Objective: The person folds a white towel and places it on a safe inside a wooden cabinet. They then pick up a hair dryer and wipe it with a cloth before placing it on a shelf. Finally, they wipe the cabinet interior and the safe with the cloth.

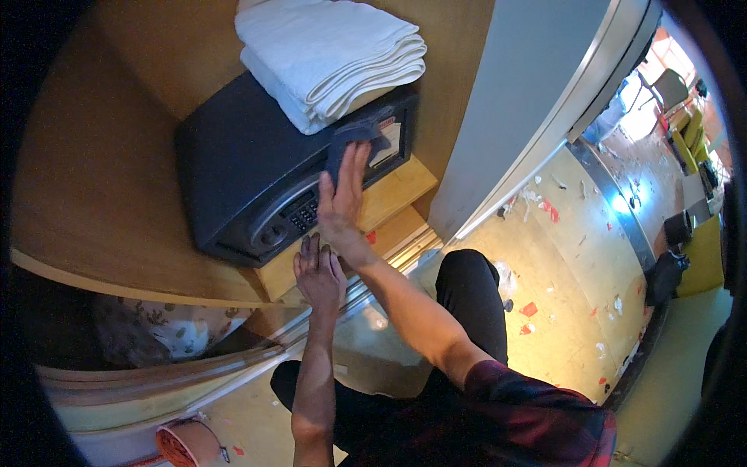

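A dark safe (233,157) with a number keypad (300,211) on its front stands on a wooden ledge (402,187) inside a cabinet. My right hand (345,201) presses a dark cloth (353,143) against the front of the safe, beside a white label (388,143). Just below the keypad, the fingers of my left hand (320,271) rest at the wooden ledge, slightly spread, with nothing seen in them. Folded white towels (332,52) lie on top of the safe.
A grey-white panel (519,76) stands to the right of the cabinet. Red and white scraps (528,309) litter the floor. A pink bucket (189,443) is at the lower left. Metal tracks (420,242) run along the cabinet's foot. Yellow items and a chair (670,87) are farther right.
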Tool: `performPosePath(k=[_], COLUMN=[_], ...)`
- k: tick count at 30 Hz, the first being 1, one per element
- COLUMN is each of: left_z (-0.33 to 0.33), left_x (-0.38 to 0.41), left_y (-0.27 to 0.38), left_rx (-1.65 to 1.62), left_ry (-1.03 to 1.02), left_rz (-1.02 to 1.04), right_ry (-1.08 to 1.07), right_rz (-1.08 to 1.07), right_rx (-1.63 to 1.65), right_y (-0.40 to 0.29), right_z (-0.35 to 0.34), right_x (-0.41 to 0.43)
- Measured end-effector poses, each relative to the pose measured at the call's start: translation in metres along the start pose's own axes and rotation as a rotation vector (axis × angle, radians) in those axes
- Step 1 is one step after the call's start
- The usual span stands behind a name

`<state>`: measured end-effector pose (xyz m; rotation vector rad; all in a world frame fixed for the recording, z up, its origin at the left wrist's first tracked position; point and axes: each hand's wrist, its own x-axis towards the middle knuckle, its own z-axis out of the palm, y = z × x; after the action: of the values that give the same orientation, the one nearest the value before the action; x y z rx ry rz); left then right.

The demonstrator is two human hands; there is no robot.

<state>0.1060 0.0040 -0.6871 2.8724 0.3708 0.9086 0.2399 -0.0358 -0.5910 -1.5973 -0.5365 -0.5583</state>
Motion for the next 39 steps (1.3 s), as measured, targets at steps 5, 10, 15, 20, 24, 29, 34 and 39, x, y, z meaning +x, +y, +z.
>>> performPosePath(k=[5,10,15,20,24,29,34,39], left_z=[-0.004,-0.001,-0.004,-0.004,-0.004,-0.015,-0.009,-0.011], left_x=[-0.001,0.003,0.001,0.002,0.001,0.010,0.001,0.007], left_y=[0.000,0.008,0.004,0.007,0.010,0.016,0.008,0.009], left_rx=[-0.010,0.020,0.038,0.005,-0.024,-0.063,-0.057,-0.068], left_ry=[-0.041,-0.092,-0.100,-0.067,-0.058,-0.099,-0.076,-0.121], left_rz=[0.022,-0.030,-0.039,-0.017,-0.051,-0.059,-0.072,-0.064], right_ry=[0.201,0.216,0.106,0.196,0.258,0.271,-0.173,-0.279], right_rz=[0.058,0.036,-0.094,-0.120,-0.079,0.307,0.516,0.404], right_rx=[-0.148,-0.127,-0.147,-0.277,-0.219,-0.208,-0.538,-0.746], right_y=[0.029,0.009,-0.001,0.035,0.064,0.101,0.060,0.052], right_z=[-0.037,-0.021,-0.001,-0.041,-0.037,-0.025,-0.047,-0.016], right_x=[0.074,0.068,0.028,0.080,0.067,0.019,0.018,-0.017])
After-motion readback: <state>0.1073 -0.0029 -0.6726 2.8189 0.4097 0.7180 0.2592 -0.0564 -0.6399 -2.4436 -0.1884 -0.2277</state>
